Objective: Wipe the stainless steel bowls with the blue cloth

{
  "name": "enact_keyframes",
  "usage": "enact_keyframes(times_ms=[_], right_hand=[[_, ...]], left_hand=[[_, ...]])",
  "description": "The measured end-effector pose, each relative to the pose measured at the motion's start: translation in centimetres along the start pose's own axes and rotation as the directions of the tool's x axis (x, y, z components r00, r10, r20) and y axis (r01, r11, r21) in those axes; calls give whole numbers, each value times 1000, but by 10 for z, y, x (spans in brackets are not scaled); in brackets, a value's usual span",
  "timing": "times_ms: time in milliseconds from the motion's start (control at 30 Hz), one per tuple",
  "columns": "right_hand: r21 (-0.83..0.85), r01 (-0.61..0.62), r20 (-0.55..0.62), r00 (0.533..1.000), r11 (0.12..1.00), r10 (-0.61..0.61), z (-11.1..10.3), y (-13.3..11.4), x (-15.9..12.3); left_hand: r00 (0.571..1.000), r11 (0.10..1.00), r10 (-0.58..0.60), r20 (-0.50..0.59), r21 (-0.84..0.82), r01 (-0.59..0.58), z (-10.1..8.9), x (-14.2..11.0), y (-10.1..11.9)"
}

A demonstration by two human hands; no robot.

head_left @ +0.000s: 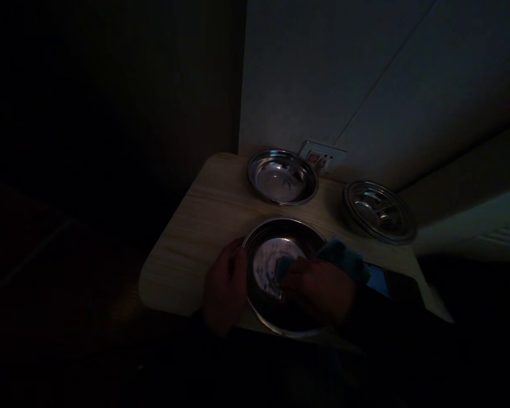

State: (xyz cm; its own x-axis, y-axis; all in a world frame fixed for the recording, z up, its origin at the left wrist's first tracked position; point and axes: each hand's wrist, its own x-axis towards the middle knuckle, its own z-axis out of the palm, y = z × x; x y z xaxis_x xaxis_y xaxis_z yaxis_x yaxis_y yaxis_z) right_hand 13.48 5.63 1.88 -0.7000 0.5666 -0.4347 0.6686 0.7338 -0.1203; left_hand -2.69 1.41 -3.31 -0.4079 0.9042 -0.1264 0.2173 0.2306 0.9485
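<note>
A shiny steel bowl (pixel 276 252) rests near the front edge of a light wooden table (pixel 195 232). My left hand (pixel 227 286) is closed on the bowl's left rim, thumb at the edge. Inside the bowl, my right hand (pixel 317 286) pinches a blue-green cloth (pixel 342 258) and presses part of it against the bottom. The rest of the cloth hangs out over the right rim, behind the hand. Darkness hides much of my right fingers and both sleeves.
Behind stands another steel bowl (pixel 283 178), near a wall socket (pixel 323 156). Several stacked steel bowls (pixel 380 212) sit at the back right. A dark phone-like device with a lit screen (pixel 378 279) lies beside my right forearm. The wall (pixel 297 79) borders the table's back.
</note>
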Motion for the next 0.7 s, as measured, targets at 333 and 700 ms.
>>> enact_keyframes(times_ms=[333, 700], right_hand=[[32, -140, -69, 988, 990, 142, 3, -15, 22], [26, -161, 10, 987, 987, 161, 0, -21, 18]], left_hand=[[996, 993, 83, -20, -84, -84, 5, -2, -5], [992, 992, 105, -70, -63, -109, 4, -2, -2]])
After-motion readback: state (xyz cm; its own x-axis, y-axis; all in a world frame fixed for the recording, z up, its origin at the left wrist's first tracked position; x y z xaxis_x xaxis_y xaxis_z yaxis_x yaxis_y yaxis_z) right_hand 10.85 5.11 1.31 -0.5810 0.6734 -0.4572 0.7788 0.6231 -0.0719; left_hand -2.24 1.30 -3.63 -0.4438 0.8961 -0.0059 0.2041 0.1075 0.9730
